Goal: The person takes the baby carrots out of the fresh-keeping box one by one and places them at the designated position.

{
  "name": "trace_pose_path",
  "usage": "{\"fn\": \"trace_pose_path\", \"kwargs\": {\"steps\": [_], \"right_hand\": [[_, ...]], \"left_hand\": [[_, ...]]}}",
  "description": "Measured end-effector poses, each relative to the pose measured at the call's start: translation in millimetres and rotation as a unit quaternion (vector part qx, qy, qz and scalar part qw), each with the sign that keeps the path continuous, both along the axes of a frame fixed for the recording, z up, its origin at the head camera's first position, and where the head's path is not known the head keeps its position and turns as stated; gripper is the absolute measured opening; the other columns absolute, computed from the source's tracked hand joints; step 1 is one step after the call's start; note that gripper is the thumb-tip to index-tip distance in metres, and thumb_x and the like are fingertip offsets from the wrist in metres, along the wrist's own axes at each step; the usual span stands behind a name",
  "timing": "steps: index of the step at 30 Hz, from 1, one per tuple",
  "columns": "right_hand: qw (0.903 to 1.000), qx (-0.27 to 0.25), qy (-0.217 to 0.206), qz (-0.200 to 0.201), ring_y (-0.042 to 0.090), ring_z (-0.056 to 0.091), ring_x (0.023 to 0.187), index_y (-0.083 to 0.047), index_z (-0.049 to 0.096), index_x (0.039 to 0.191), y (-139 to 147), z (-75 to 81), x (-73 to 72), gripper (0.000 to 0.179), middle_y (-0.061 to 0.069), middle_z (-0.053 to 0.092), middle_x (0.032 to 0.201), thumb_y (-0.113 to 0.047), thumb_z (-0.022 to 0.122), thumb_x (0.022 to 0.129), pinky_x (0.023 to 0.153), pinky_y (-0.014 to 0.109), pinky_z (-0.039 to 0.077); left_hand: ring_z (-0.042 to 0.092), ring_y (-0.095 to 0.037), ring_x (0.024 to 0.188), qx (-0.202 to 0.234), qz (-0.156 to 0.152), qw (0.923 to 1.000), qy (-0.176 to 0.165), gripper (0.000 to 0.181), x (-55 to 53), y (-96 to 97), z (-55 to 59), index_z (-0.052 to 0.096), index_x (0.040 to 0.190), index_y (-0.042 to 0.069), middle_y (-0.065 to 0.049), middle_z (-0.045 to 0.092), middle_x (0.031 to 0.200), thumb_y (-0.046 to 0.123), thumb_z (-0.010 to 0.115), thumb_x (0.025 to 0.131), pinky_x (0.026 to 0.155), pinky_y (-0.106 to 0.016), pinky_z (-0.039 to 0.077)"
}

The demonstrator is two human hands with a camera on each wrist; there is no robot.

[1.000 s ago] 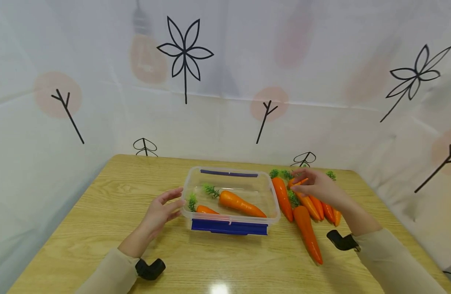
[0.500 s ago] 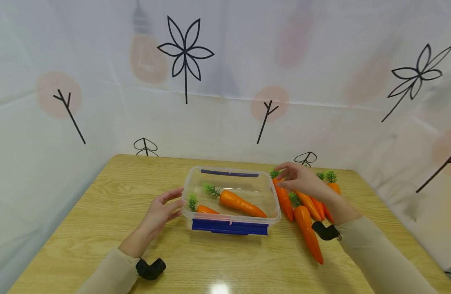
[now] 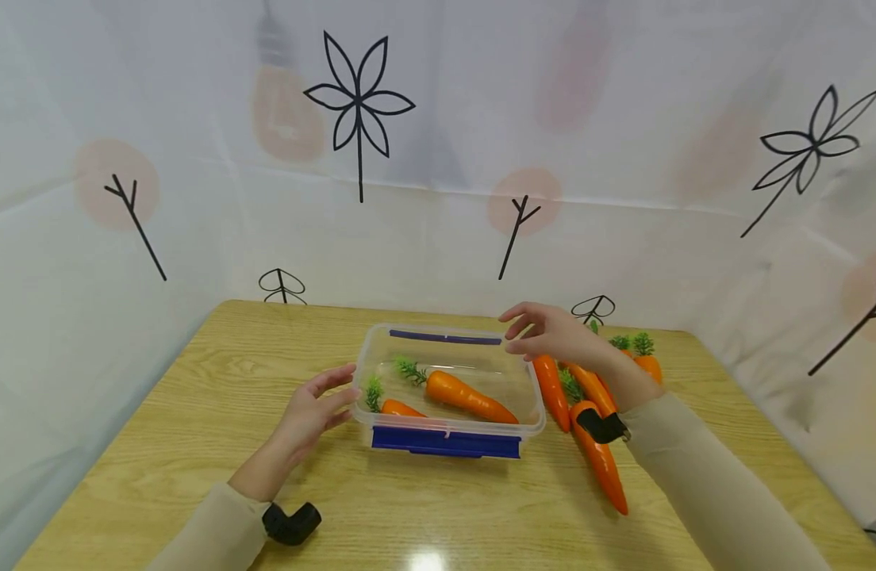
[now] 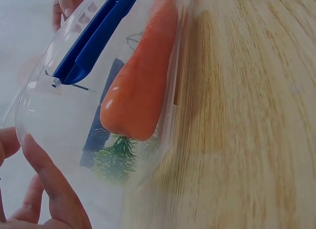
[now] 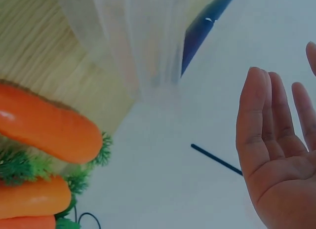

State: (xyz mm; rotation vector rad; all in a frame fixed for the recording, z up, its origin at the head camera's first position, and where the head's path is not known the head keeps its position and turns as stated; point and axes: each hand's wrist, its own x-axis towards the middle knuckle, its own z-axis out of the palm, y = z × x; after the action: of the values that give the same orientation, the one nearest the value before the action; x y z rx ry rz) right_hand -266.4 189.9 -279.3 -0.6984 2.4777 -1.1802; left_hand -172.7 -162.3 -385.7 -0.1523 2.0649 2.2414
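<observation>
A clear plastic food container [image 3: 447, 438] with blue clip latches stands without a lid on the table. Inside lie two toy carrots with green tops, one carrot [image 3: 470, 396] across the middle and another carrot [image 3: 402, 408] by the front wall, its thick end large in the left wrist view. My left hand [image 3: 305, 416] touches the container's left rim with its fingertips, fingers loosely spread. Over the back right corner of the container is my right hand [image 3: 559, 337], holding nothing; the right wrist view shows its bare palm and extended fingers.
To the container's right, several more toy carrots lie in a group, partly hidden by the right arm. One carrot [image 3: 604, 468] points toward the front of the wooden table [image 3: 324, 507]. A patterned white cloth [image 3: 438, 246] hangs behind the table.
My right hand has moved left, from over the carrot group to the container's back right corner. The left hand, the container and the carrots have stayed in place.
</observation>
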Motion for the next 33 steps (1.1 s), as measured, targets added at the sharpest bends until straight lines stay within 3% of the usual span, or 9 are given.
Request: {"fn": "trace_pose_path", "kwargs": {"steps": [8,16,25,33], "right_hand": [[0.9993,-0.002,-0.012,0.036,0.025,0.061,0.085,-0.005,0.050,0.126,-20,3.8,-8.6,0.042,0.020,0.056,0.110,-0.014,0.066,0.088,0.073,0.036,0.054],[0.9975,0.001,-0.027,0.065,0.029,0.061,0.090,-0.006,0.051,0.125,-36,3.5,-17.5,0.042,0.024,0.054,0.114,-0.012,0.066,0.087,0.077,0.041,0.053],[0.9945,0.011,-0.037,0.097,0.026,0.059,0.096,-0.006,0.054,0.121,-54,-6.8,-32.2,0.038,0.021,0.056,0.113,-0.009,0.067,0.086,0.077,0.038,0.053],[0.9841,0.053,-0.062,0.158,0.028,0.058,0.100,-0.002,0.053,0.120,-69,-21.5,-41.8,0.038,0.013,0.055,0.111,-0.006,0.067,0.085,0.077,0.036,0.053]], "left_hand": [[0.055,-0.014,0.095,-0.001,0.000,1.0000,-0.001,0.050,0.9,-1.3,0.3,0.048,0.134,0.005,-0.013,0.041,0.131,0.013,0.066,0.088,0.077,-0.026,0.051],[0.056,-0.014,0.094,0.001,0.000,1.0000,0.000,0.050,0.5,-1.0,0.1,0.048,0.134,0.004,-0.013,0.042,0.131,0.012,0.066,0.088,0.077,-0.026,0.051],[0.056,-0.015,0.094,0.001,-0.005,1.0000,0.006,0.050,-0.5,-2.4,-1.4,0.048,0.135,0.004,-0.014,0.041,0.132,0.012,0.065,0.088,0.077,-0.027,0.051],[0.056,-0.015,0.092,0.012,0.001,0.9999,0.003,0.049,-1.6,-1.0,-2.3,0.048,0.134,0.003,-0.013,0.042,0.130,0.009,0.064,0.088,0.076,-0.026,0.052]]}}
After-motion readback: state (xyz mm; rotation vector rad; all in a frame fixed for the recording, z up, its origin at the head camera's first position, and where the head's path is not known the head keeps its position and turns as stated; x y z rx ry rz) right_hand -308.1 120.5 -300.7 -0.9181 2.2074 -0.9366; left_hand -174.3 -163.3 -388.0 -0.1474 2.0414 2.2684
